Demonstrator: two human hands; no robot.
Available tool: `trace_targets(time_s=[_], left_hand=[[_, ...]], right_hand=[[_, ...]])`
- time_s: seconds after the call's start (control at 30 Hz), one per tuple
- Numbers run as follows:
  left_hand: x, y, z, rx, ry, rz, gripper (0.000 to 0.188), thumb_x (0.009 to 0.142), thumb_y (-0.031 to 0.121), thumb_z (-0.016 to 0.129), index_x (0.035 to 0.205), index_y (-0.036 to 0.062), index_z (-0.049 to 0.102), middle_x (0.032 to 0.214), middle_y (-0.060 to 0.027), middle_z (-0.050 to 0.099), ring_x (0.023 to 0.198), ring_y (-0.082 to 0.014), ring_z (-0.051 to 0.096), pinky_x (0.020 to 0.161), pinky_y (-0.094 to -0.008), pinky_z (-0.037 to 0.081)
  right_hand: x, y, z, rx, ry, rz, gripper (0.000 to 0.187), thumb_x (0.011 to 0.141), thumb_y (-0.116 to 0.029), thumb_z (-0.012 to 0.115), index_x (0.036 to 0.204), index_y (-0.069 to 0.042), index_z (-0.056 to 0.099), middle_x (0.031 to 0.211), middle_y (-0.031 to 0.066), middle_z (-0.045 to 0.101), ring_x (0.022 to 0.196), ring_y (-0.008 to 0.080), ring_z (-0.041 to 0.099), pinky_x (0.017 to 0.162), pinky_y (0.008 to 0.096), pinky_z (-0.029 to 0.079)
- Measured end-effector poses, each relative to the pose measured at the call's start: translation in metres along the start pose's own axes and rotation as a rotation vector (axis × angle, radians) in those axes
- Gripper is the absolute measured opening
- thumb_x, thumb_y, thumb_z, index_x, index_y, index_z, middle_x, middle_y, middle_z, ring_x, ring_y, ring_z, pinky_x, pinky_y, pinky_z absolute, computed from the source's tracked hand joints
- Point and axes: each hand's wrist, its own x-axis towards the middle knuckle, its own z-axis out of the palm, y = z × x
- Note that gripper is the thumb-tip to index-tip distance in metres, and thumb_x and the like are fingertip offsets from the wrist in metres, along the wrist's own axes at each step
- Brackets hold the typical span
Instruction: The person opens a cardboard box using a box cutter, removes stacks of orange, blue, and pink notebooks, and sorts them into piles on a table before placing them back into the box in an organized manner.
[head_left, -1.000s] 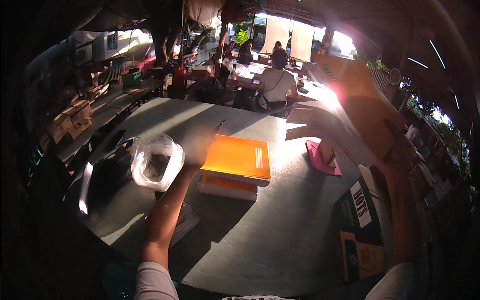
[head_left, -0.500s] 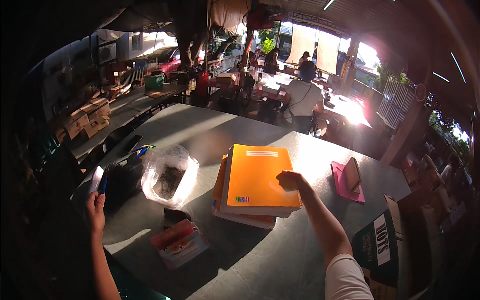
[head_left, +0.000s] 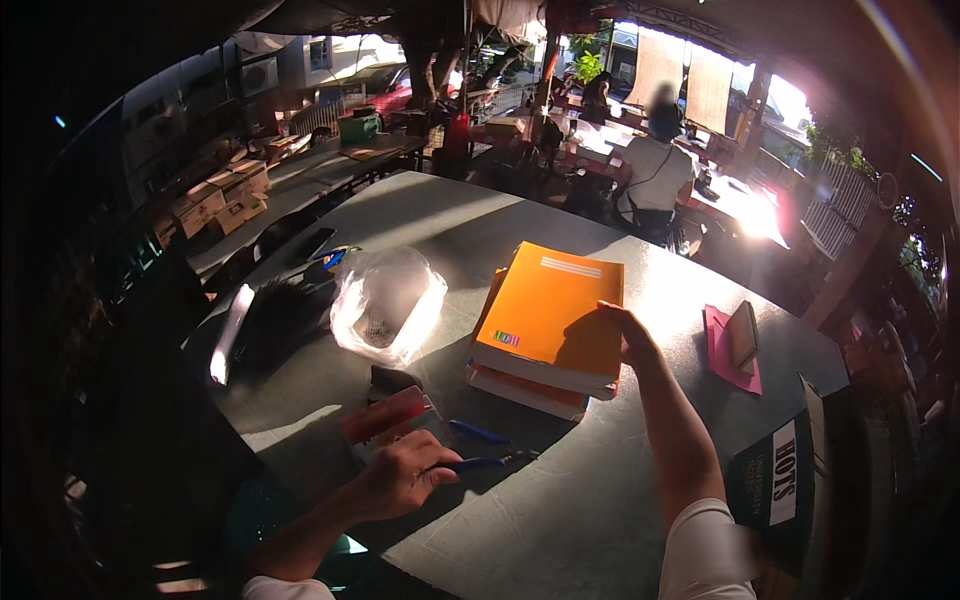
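My left hand [head_left: 408, 478] is closed around one blue handle of a pair of pliers [head_left: 484, 463]. The handles are spread, and the dark jaws point right, low over the table below the books. A thick orange softcover book [head_left: 550, 310] lies on another orange-edged book [head_left: 530, 392], its lower edge slightly offset. My right hand [head_left: 627, 333] grips the top book at its right edge, casting a shadow on the cover; its thumb is hidden. Just behind my left hand lies a red-and-clear flat pack [head_left: 390, 420], partly covered by it.
A clear plastic bag [head_left: 388, 305] stands on the grey table [head_left: 450, 215], with a white strip-like object [head_left: 232, 333] to its left. At right are a pink sheet with a small upright block [head_left: 741, 335] and a dark green box [head_left: 765, 480]. A person [head_left: 655, 170] is farther off.
My left hand has come from the table's far left to the front middle with the blue-handled pliers, now spread. My right hand has shifted to the book's right edge. The view has turned left.
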Motion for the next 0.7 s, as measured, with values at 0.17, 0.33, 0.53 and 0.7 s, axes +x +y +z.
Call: trace_targets(time_s=[0.17, 0.33, 0.53, 0.7], left_hand=[[-0.064, -0.046, 0.127, 0.185, 0.054, 0.026, 0.014, 0.073, 0.013, 0.068, 0.082, 0.0048, 0.061, 0.072, -0.0065, 0.052, 0.073, -0.0241, 0.054, 0.066, -0.035, 0.045], [-0.083, -0.071, 0.187, 0.405, 0.059, -0.091, 0.021, 0.071, 0.015, 0.07, 0.087, 0.0046, 0.062, 0.077, -0.0068, 0.055, 0.076, -0.0234, 0.054, 0.072, -0.0331, 0.045], [-0.088, -0.034, 0.138, 0.305, 0.13, 0.009, 0.025, 0.071, 0.018, 0.071, 0.091, 0.0059, 0.063, 0.084, -0.0047, 0.055, 0.085, -0.0211, 0.055, 0.077, -0.0336, 0.045], [-0.066, -0.042, 0.018, 0.423, 0.316, 0.051, 0.017, 0.076, 0.017, 0.067, 0.088, 0.0056, 0.062, 0.086, -0.0069, 0.056, 0.083, -0.0218, 0.055, 0.074, -0.0344, 0.045]], right_hand=[[-0.012, -0.018, 0.062, -1.08, 0.719, -0.337, 0.067, 0.072, -0.03, 0.072, 0.122, 0.005, 0.042, 0.114, 0.0202, 0.052, 0.106, 0.0291, 0.051, 0.091, 0.0389, 0.041], [-0.05, -0.001, 0.109, -1.578, -0.036, -0.457, 0.069, 0.069, -0.039, 0.071, 0.121, -0.001, 0.047, 0.131, 0.0184, 0.04, 0.116, 0.0314, 0.045, 0.094, 0.0403, 0.04], [-0.078, 0.062, 0.119, -2.142, 0.072, -0.723, 0.084, 0.057, -0.03, 0.078, 0.128, -0.006, 0.04, 0.132, 0.0161, 0.042, 0.123, 0.0322, 0.038, 0.101, 0.0428, 0.032], [-0.066, 0.065, 0.109, -2.148, 0.086, -0.742, 0.086, 0.054, -0.026, 0.079, 0.128, -0.007, 0.04, 0.131, 0.0162, 0.043, 0.122, 0.0319, 0.04, 0.099, 0.0431, 0.033]])
